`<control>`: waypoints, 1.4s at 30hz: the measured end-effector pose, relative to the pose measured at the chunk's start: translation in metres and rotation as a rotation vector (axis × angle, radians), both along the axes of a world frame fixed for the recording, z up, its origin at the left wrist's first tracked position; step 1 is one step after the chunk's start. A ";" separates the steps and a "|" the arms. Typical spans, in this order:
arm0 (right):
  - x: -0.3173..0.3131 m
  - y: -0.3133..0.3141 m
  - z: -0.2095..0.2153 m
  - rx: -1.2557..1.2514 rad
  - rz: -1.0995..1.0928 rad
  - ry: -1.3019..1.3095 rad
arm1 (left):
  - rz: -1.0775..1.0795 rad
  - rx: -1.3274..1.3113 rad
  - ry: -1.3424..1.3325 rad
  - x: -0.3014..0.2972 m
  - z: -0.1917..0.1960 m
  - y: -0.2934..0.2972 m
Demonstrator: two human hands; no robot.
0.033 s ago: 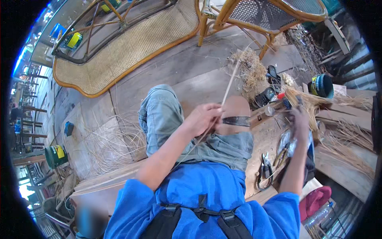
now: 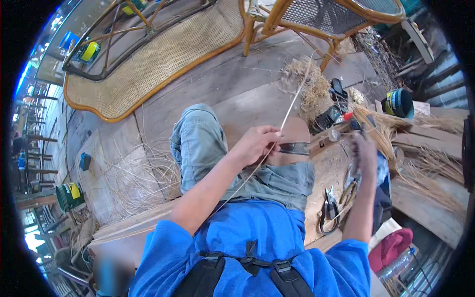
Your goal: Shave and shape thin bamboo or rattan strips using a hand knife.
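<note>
A long pale cane strip (image 2: 295,98) runs slantwise over my lap, one end up towards the floor shavings, the other down by my shirt. My left hand (image 2: 258,143) pinches it above my thighs, beside a dark band (image 2: 295,149) strapped on a brown pad over my right knee. Off to the right, my right hand (image 2: 365,156) is blurred. A narrow dark tool (image 2: 363,127) sticks out beyond its fingers; its kind is unclear. Below that hand lie black-handled snips (image 2: 329,212) and pliers (image 2: 349,193) on the wooden board.
A woven cane panel with a rattan frame (image 2: 163,59) lies at the far left, a rattan chair (image 2: 316,22) behind. Curly shavings (image 2: 307,84), a dark green tub (image 2: 399,103) and bundled cane strands (image 2: 428,183) are on the right. Loose strips (image 2: 138,168) spread at left.
My right hand has shifted slightly left with the dark tool. The cane strip's upper end has swung a little to the right, still in my left hand.
</note>
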State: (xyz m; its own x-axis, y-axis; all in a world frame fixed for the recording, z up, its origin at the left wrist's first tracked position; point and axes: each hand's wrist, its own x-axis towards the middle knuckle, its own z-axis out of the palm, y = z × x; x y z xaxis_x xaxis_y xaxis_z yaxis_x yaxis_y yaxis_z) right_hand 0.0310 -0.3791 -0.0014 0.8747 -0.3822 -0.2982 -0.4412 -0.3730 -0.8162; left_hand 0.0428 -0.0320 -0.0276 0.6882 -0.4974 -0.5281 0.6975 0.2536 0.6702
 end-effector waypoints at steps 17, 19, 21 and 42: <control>-0.056 0.174 0.017 0.174 0.131 -0.219 | -0.193 0.105 -0.113 0.009 -0.023 -0.047; -0.049 0.163 0.011 0.305 0.045 -0.120 | -0.212 0.064 -0.099 0.004 0.005 -0.042; -0.044 0.157 0.009 0.570 -0.120 0.005 | -0.324 0.075 -0.129 -0.001 0.012 -0.035; -0.001 0.045 -0.029 0.399 -0.352 -0.320 | -0.496 0.469 -0.285 -0.057 0.015 0.024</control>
State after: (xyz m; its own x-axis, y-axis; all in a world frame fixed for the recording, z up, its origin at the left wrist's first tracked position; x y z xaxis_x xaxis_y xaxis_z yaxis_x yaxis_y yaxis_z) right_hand 0.0305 -0.3341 -0.0300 0.7860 -0.5772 -0.2214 -0.1926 0.1117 -0.9749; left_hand -0.0137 -0.0076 -0.0126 0.5835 -0.5517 -0.5960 0.4383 -0.4039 0.8030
